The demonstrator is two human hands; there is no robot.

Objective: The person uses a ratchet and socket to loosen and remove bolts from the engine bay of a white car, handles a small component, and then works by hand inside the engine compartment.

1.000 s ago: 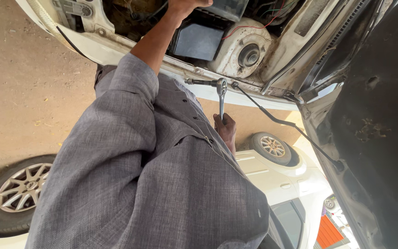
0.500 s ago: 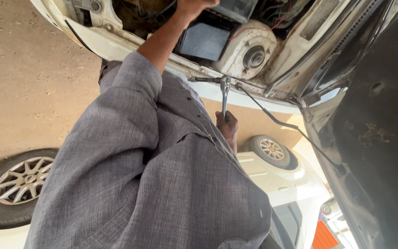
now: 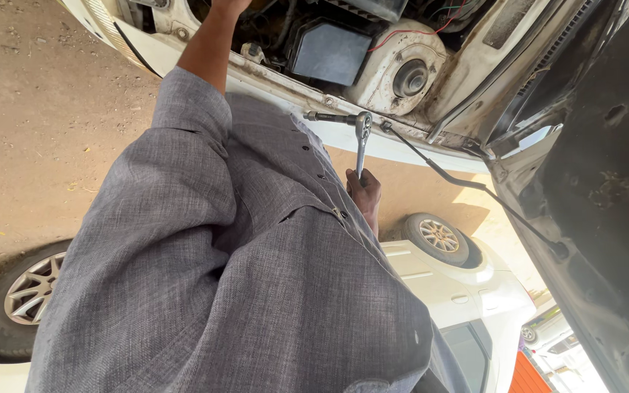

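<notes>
A loose grey garment [image 3: 205,276] of coarse, slubbed weave is worn, filling the view from six toward eleven o'clock. A short sleeve [image 3: 187,109] ends in a plain hemmed edge toward eleven o'clock, with a bare arm [image 3: 209,44] beyond it. A buttoned placket [image 3: 322,178] with small dark buttons is seen near the centre.

The ratchet wrench [image 3: 361,142] has swung slightly upright.
</notes>
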